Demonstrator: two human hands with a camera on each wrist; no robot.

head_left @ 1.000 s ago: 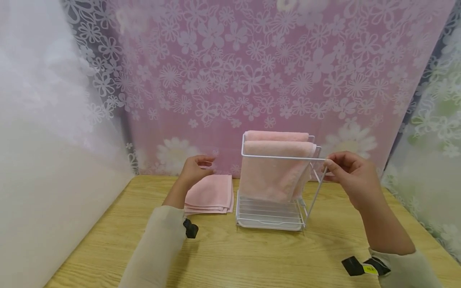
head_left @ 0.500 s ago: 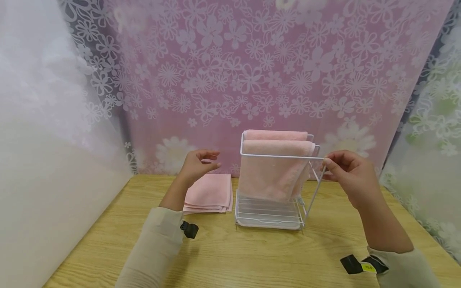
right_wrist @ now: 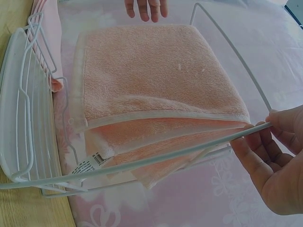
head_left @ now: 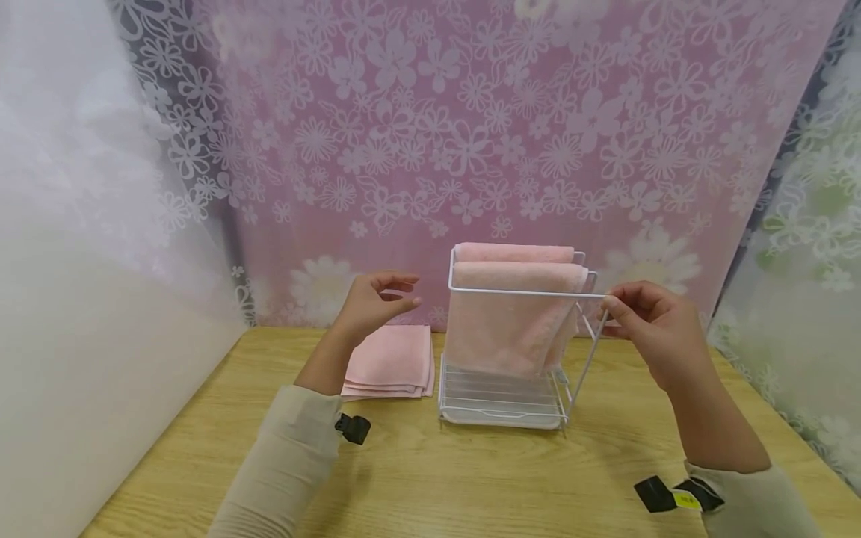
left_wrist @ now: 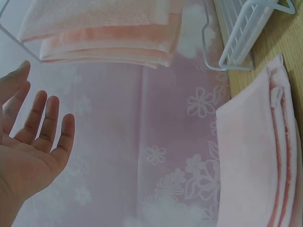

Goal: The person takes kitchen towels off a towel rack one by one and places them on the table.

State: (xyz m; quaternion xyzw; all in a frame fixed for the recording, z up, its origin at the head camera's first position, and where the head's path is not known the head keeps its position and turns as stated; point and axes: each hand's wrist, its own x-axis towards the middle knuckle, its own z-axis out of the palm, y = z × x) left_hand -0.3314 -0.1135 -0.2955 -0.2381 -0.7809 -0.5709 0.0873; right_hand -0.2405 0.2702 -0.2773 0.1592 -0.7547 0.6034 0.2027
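A white wire rack stands on the table with pink towels draped over its upper bars. My right hand pinches the rack's front upper bar at its right corner, thumb and fingers on the wire. To the left, my left hand hovers with fingers loosely bent, apart from the rack and holding nothing. Below it lies a stack of folded pink towels. In the left wrist view, the left hand is spread beside the hanging towels. A printed label shows among the towels in the right wrist view.
A white tray sits under the wire grid at the rack's base. The wood-grain table meets a pink flowered curtain at the back. Pale panels stand on either side.
My left hand has risen a little and drifted right, from just above the folded stack towards the rack. The right hand keeps its pinch on the bar, and the rack stays put.
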